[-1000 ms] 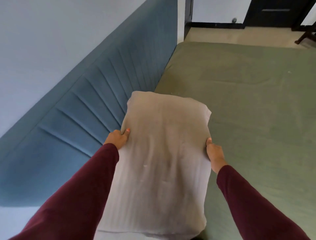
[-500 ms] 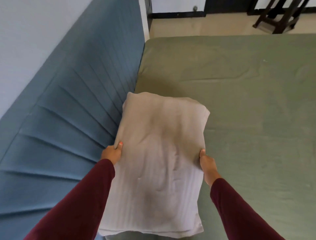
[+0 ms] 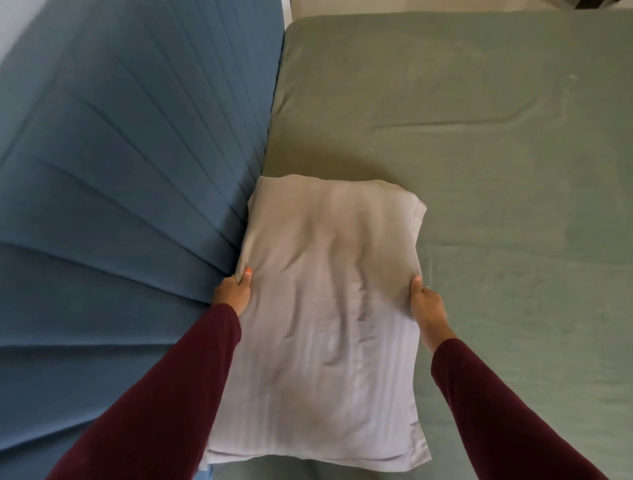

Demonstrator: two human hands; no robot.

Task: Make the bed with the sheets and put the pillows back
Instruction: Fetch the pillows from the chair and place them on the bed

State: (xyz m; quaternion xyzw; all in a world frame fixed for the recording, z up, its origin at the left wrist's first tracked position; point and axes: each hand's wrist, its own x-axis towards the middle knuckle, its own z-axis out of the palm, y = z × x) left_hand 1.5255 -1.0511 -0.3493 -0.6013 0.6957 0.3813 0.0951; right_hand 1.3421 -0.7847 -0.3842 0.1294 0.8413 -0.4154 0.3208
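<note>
A pale grey pillow (image 3: 325,308) lies lengthwise on the green sheet (image 3: 496,171) that covers the mattress, its left long edge against the blue padded headboard (image 3: 120,205). My left hand (image 3: 233,294) grips the pillow's left edge, thumb on top. On the opposite edge my right hand (image 3: 426,305) holds it the same way. Both arms wear dark red sleeves. The sheet shows a few long creases further up the bed.
The headboard fills the whole left side and meets the mattress along a straight seam. A strip of beige floor (image 3: 342,5) shows past the bed's far end, with a dark piece of furniture (image 3: 596,3) at the top right.
The pillow has come down from mid-air onto the sheet beside the headboard, with both hands still on its edges. My view has tilted further down.
</note>
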